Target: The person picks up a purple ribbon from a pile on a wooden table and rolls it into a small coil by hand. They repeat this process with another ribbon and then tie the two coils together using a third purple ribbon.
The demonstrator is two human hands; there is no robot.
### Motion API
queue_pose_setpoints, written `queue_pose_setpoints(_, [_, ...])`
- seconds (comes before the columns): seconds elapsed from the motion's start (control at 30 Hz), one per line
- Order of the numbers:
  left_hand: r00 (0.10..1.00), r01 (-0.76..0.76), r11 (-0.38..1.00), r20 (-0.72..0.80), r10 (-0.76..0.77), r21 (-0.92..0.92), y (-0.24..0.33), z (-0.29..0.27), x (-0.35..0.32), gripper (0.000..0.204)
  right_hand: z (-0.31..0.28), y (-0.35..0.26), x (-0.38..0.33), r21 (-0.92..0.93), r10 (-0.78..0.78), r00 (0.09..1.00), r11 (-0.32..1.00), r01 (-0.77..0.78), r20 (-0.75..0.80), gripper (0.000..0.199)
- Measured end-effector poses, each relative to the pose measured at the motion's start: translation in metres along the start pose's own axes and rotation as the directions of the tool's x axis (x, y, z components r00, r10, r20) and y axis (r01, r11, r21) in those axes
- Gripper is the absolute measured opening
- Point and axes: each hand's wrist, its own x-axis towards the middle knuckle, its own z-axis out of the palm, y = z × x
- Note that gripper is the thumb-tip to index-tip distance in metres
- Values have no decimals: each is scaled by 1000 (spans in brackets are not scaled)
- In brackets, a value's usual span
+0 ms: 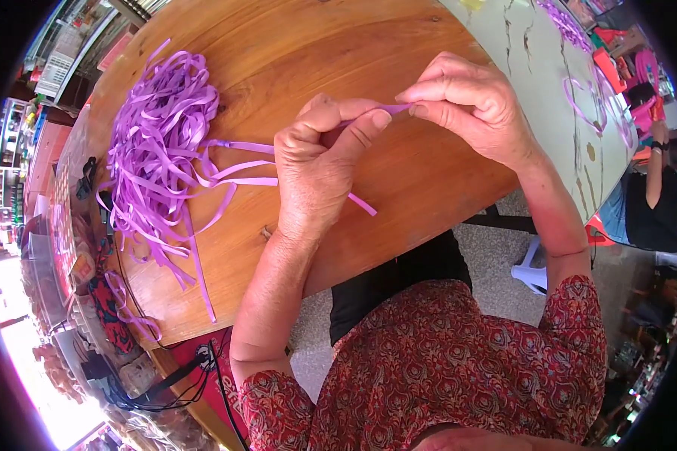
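Observation:
Between my two hands a short stretch of purple ribbon (400, 108) is pulled nearly straight. My left hand (323, 150) pinches it between thumb and curled forefinger, the other fingers folded in. Thumb and forefinger of my right hand (470, 101) grip the other end a little to the right. From behind the left hand, strands run left to a big tangled heap of purple ribbon (162, 143) on the wooden table (316, 45). A loose ribbon end (362, 204) pokes out below the left wrist. What lies inside the left fist is hidden.
A white marble-patterned table (538, 83) adjoins on the right, with more purple ribbon (583, 101) on it. Another person (647, 203) is at the far right. Dark cables (203, 357) hang by the table's lower left corner. A white plastic stool (530, 272) stands on the floor.

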Motion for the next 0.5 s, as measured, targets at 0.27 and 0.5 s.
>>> queue_pose_setpoints(0.27, [998, -31, 992, -49, 38, 123, -1, -1, 4, 8, 0, -5, -2, 107, 83, 992, 990, -93, 97, 10])
queue_pose_setpoints(0.5, [977, 205, 890, 27, -213, -408, -8, 7, 2, 9, 33, 3, -12, 835, 338, 913, 414, -361, 227, 18])
